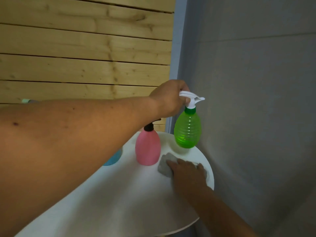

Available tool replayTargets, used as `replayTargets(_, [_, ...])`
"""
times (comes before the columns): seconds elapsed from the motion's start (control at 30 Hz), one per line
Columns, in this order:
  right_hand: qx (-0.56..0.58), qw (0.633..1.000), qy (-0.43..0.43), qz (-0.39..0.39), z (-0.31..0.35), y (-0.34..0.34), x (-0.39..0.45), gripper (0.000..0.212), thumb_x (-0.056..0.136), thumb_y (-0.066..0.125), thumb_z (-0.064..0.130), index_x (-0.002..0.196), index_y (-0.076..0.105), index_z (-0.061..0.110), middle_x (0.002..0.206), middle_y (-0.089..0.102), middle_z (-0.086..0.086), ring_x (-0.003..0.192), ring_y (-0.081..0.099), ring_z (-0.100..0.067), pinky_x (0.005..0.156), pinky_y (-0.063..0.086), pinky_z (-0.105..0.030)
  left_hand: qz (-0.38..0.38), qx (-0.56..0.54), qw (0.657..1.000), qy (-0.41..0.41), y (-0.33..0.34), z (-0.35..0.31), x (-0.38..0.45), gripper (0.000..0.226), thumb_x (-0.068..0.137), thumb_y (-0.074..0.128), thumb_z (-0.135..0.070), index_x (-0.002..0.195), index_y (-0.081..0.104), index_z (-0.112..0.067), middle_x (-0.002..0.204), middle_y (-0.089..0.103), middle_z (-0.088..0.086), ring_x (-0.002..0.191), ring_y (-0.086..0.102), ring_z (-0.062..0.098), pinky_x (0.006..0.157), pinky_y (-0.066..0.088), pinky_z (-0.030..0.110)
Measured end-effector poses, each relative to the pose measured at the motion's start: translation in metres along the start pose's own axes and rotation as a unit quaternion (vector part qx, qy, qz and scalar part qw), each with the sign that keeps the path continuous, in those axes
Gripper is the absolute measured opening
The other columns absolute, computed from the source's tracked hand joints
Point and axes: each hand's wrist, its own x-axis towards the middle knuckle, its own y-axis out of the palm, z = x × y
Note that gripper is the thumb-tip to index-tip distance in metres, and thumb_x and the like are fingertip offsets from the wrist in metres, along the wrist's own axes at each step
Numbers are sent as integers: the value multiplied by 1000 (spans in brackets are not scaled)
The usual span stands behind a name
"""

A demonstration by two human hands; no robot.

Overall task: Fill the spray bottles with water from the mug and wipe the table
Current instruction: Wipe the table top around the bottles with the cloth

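Note:
My left hand [168, 98] grips the white trigger head of a green ribbed spray bottle [187, 130] and holds it lifted just above the far edge of the round white table [119, 194]. A pink spray bottle [147, 147] with a black head stands upright on the table to its left. My right hand [187, 171] lies flat on a grey cloth [165, 165], pressing it onto the tabletop right of the pink bottle. The mug is not visible.
A blue object [112, 159] on the table is mostly hidden under my left forearm. A wooden slat wall stands behind, and a grey wall runs close along the table's right edge.

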Motion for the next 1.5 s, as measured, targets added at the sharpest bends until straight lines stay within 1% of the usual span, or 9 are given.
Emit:
replayTargets(0.17, [77,996,14,-45,-12,-10,59,60,84,56,11,134,49,44,134,58,9,131,50,-25,116,26,-52,-8,-15,1000,0,-5,-1,12,9,95,73,-19,101,66,-20,99,73,7,93,73,28,87,60,52])
replayTargets(0.37, [73,996,-33,-29,-15,-10,80,55,77,45,21,123,44,52,122,60,18,119,58,-25,98,41,-50,-15,-36,999,-27,5,17,15,11,95,72,-19,93,64,-25,99,72,8,95,72,30,90,59,53])
replayTargets(0.47, [73,994,-51,-60,-13,-5,64,45,87,56,16,122,52,45,114,60,12,114,61,-23,92,49,-48,-30,-51,997,-43,7,24,14,17,94,72,-18,86,62,-29,99,73,9,95,72,31,90,59,53])
replayTargets(0.57, [54,996,-65,-24,-12,-12,43,51,87,58,14,128,54,45,119,57,5,116,61,-26,92,52,-47,-22,-37,998,-46,8,26,11,11,94,72,-18,91,64,-25,99,73,8,95,72,30,88,59,51])
replayTargets(0.8, [-9,989,-124,80,0,-34,9,57,83,68,9,132,59,36,123,59,0,114,63,-27,90,53,-36,12,-6,999,-45,22,34,5,10,93,71,-20,92,62,-25,97,71,4,94,71,27,88,58,51])
replayTargets(0.93, [-6,988,-131,82,7,-36,2,43,94,63,19,134,59,34,129,58,-3,119,60,-28,84,40,-29,16,-10,999,-46,29,34,7,11,93,72,-17,93,62,-23,100,72,9,95,71,30,88,58,50])
replayTargets(1.3, [25,989,-134,53,9,-28,0,34,94,58,12,125,65,24,123,60,-7,115,61,-29,83,42,-30,53,-20,996,-72,54,43,2,17,94,74,-15,89,59,-23,103,73,11,98,71,31,88,58,47])
replayTargets(1.37, [28,989,-134,46,9,-27,0,33,93,58,13,123,65,24,120,61,-5,114,62,-28,85,43,-30,59,-22,995,-71,56,43,3,13,94,73,-16,93,62,-20,102,73,11,98,70,31,85,57,43])
replayTargets(1.5, [40,990,-129,47,8,-27,-1,32,90,57,13,117,67,27,112,60,-3,109,62,-26,89,48,-36,76,-21,994,-74,57,41,6,11,95,73,-17,99,63,-17,100,73,10,82,64,24,61,45,29])
